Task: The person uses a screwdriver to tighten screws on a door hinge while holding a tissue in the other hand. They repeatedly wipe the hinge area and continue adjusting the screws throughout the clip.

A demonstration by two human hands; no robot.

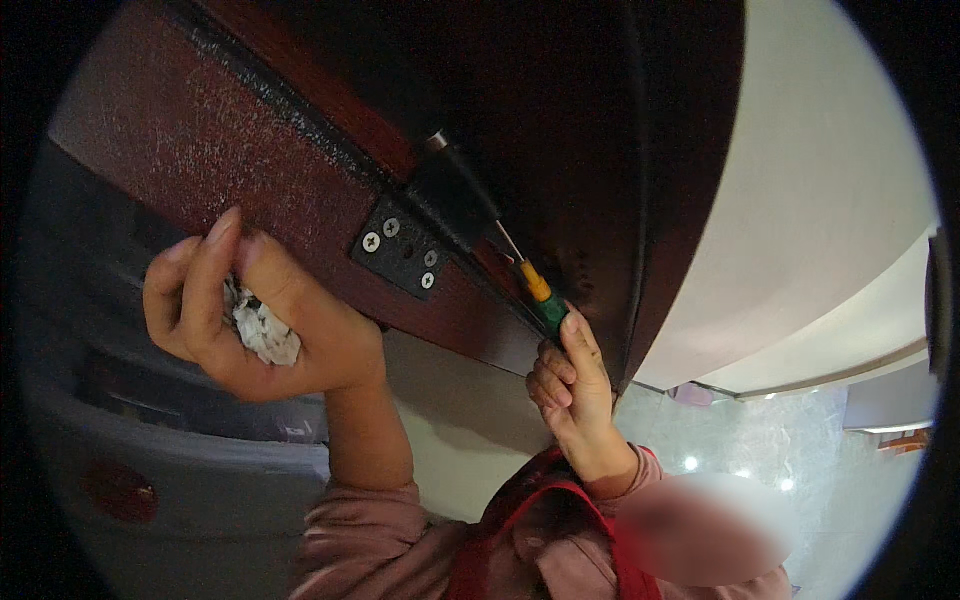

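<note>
My left hand (335,345) is closed around a crumpled white wad (265,330), perhaps tissue or paper, beside the dark red wooden panel (270,150). My right hand (580,390) grips a screwdriver (540,290) with a green and yellow handle, its thin metal shaft pointing up and left. The tip of the shaft reaches the side of a black hinge (455,195); whether it touches cannot be made out. On the panel, the hinge's black plate (400,250) carries several cross-head screws (372,242).
A dark wooden door or frame edge (690,200) runs down right of the hinge. Beyond it stands a pale wall (810,200), with a shiny light floor (800,440) below. Dark grey shelving or ledges (200,400) lie at the left.
</note>
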